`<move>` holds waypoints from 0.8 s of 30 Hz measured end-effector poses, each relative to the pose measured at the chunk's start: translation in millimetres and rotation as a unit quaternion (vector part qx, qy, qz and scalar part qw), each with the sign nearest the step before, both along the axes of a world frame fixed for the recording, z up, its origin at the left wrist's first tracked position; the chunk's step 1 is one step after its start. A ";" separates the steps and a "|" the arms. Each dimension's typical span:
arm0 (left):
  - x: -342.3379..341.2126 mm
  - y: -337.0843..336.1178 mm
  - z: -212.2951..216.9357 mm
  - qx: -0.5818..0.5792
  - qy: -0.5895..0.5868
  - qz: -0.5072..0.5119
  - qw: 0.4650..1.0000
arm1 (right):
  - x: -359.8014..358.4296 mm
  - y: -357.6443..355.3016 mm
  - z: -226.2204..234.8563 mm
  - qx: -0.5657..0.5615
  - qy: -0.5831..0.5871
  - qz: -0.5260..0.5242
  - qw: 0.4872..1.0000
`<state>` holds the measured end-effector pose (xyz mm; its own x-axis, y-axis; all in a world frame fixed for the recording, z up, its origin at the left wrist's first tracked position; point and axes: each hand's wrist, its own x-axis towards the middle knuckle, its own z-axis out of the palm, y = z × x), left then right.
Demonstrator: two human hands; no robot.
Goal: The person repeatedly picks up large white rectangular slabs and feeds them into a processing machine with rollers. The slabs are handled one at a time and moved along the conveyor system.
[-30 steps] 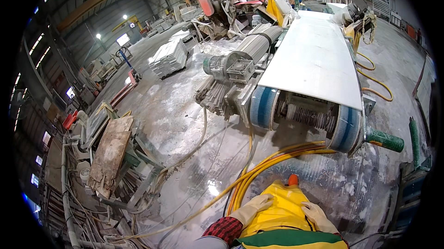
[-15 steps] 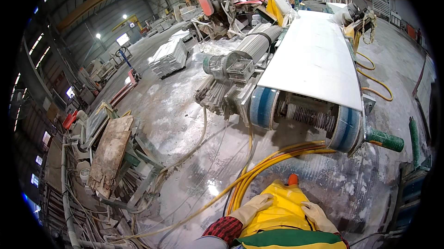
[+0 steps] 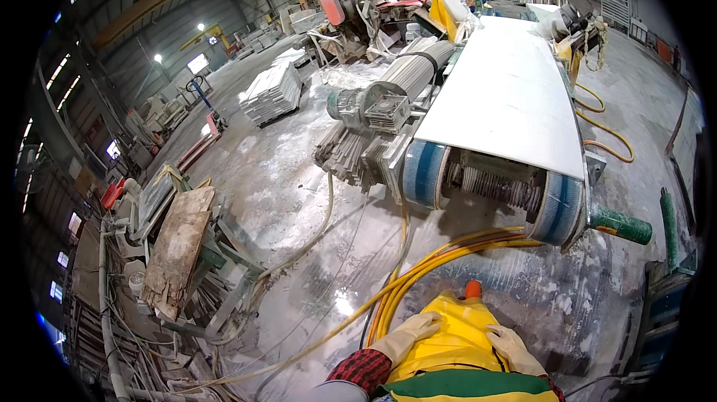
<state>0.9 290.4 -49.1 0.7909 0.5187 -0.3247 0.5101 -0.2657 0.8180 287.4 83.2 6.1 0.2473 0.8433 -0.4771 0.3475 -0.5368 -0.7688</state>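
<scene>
My left hand (image 3: 412,329), in a cream rubber glove, rests on the front of a yellow apron (image 3: 447,336) with its fingers stretched out. On the apron's other side lies my right hand (image 3: 511,344), gloved the same way, its fingers extended along the fabric. Neither hand holds anything that I can see. Ahead, beyond my reach, a long white slab (image 3: 497,96) lies on a belt conveyor machine. At the machine's near end are blue-edged rollers (image 3: 424,173) and a coiled shaft between them.
Yellow hoses (image 3: 426,264) run across the wet floor just ahead of my feet. A green cylinder (image 3: 624,225) juts from the machine's right side. Broken boards (image 3: 178,249) lean in a rack at left. Stacked slabs (image 3: 272,93) and a pallet jack (image 3: 203,137) stand farther off.
</scene>
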 end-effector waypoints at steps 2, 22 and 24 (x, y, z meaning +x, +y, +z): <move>2.4 1.9 4.4 -0.017 0.029 -0.003 0.999 | -0.8 1.6 8.6 -0.009 -0.030 0.015 0.999; 4.1 0.5 21.8 0.016 0.016 -0.019 1.000 | -2.5 2.9 16.2 -0.010 -0.050 0.026 0.998; 5.0 0.1 22.1 0.018 0.018 -0.019 0.999 | -2.7 2.9 16.0 -0.014 -0.049 0.024 0.998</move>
